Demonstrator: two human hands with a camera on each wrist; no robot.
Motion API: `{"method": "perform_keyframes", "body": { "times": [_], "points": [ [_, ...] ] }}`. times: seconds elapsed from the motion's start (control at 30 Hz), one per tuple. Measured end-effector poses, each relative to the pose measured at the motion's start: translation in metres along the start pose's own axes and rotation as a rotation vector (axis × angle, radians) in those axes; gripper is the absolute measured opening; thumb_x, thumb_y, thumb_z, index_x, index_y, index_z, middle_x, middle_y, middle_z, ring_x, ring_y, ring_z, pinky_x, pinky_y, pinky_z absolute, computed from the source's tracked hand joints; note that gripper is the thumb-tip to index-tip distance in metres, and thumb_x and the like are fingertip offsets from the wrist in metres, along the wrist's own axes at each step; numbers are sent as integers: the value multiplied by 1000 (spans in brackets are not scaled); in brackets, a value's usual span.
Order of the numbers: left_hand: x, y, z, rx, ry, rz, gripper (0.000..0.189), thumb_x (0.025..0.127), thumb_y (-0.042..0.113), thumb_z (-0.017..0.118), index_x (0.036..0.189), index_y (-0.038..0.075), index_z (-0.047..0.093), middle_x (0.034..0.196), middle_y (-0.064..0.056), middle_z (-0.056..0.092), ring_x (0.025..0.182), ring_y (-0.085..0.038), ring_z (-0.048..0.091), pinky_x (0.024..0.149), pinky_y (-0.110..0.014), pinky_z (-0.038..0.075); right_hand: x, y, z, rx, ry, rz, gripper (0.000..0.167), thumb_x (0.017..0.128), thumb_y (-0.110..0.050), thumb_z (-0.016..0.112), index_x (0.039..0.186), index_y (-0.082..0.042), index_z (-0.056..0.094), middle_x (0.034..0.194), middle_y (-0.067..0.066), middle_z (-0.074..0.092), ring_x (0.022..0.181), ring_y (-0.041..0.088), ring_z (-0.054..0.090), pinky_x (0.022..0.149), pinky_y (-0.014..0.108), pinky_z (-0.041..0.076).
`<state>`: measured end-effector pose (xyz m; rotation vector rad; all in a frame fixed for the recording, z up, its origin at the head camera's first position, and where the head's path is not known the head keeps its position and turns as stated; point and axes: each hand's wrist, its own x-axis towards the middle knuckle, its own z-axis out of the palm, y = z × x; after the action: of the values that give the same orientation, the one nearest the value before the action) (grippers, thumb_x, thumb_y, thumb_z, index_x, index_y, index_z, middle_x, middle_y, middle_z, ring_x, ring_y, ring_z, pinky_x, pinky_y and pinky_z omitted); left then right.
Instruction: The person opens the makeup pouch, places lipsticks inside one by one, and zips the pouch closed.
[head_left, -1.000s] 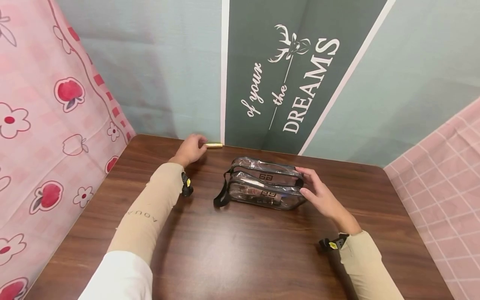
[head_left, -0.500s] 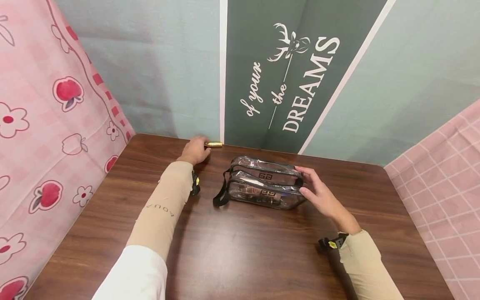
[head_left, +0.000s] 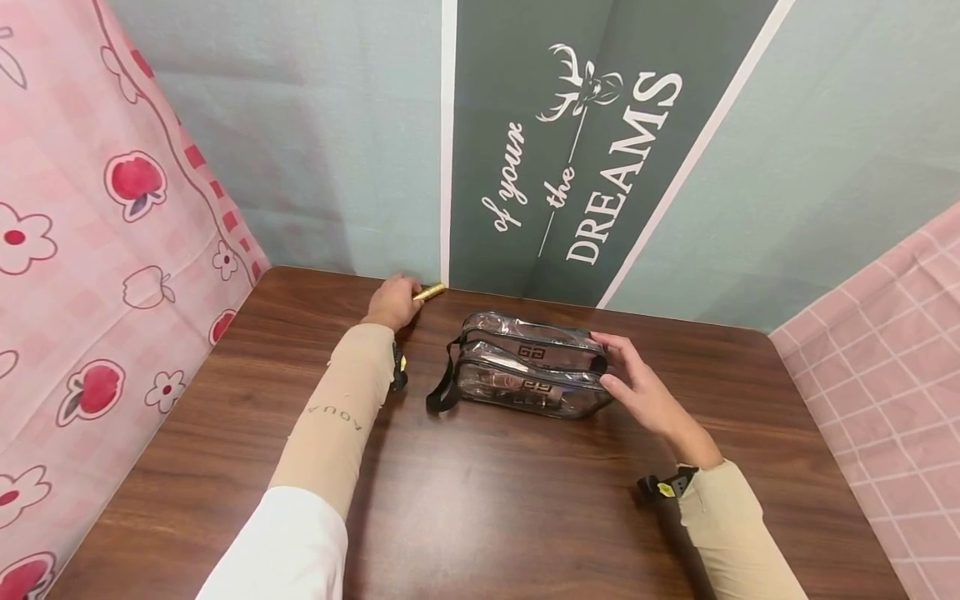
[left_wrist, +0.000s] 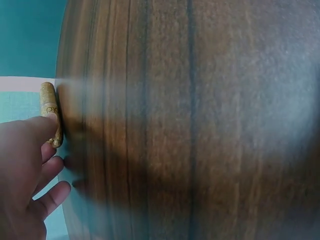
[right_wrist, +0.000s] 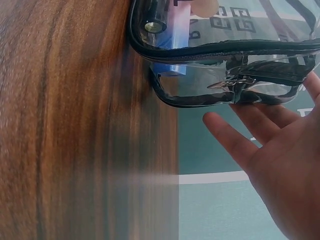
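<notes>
At the table's back edge my left hand (head_left: 393, 302) pinches a slim gold tube (head_left: 430, 292) between thumb and fingers. In the left wrist view, dark lettering shows on the gold tube (left_wrist: 49, 102), and my thumb lies over its lower part. My right hand (head_left: 641, 392) rests with fairly straight fingers against the right end of a clear toiletry bag (head_left: 525, 362) with black piping. Through its plastic, the right wrist view shows a blue and pink box (right_wrist: 175, 40) and a dark cylinder (right_wrist: 156, 17). Other contents are hard to make out.
The bag stands on a brown wooden table (head_left: 480, 500), its black strap (head_left: 442, 396) hanging off the left end. A green printed cloth (head_left: 540, 208) hangs behind the table. Pink cloths (head_left: 90, 292) line both sides.
My left hand has settled over the gold tube and now pinches it; the tube has turned from lying along the edge to a slant. My right hand and the bag have stayed put.
</notes>
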<state>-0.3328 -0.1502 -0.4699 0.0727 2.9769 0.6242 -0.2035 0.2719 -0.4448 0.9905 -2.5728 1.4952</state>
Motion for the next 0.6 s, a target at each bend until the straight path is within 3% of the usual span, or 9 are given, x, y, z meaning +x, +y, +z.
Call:
{"method": "perform_keyframes", "body": {
  "times": [0.23,0.4,0.6],
  "points": [
    [-1,3,-1,-37,3,-19,25,101,15,64,124,6,66,124,-15,65,114,-32,61,96,-48,50,0,-2,1,3,2,0,62,96,9,55,153,-4,34,148,21,44,131,3,46,102,15,39],
    [-1,2,-2,-64,-33,-23,25,102,16,61,126,7,64,125,-14,65,114,-31,61,97,-47,49,-1,-3,2,3,5,0,62,96,10,54,153,-3,34,147,23,45,130,5,48,101,15,41],
    [-3,-2,-5,-160,-25,51,27,101,13,60,125,3,66,123,-16,66,111,-30,61,99,-44,47,-3,-4,2,-19,7,3,63,96,7,56,154,-5,34,143,22,50,130,16,51,99,15,40]
  ]
}}
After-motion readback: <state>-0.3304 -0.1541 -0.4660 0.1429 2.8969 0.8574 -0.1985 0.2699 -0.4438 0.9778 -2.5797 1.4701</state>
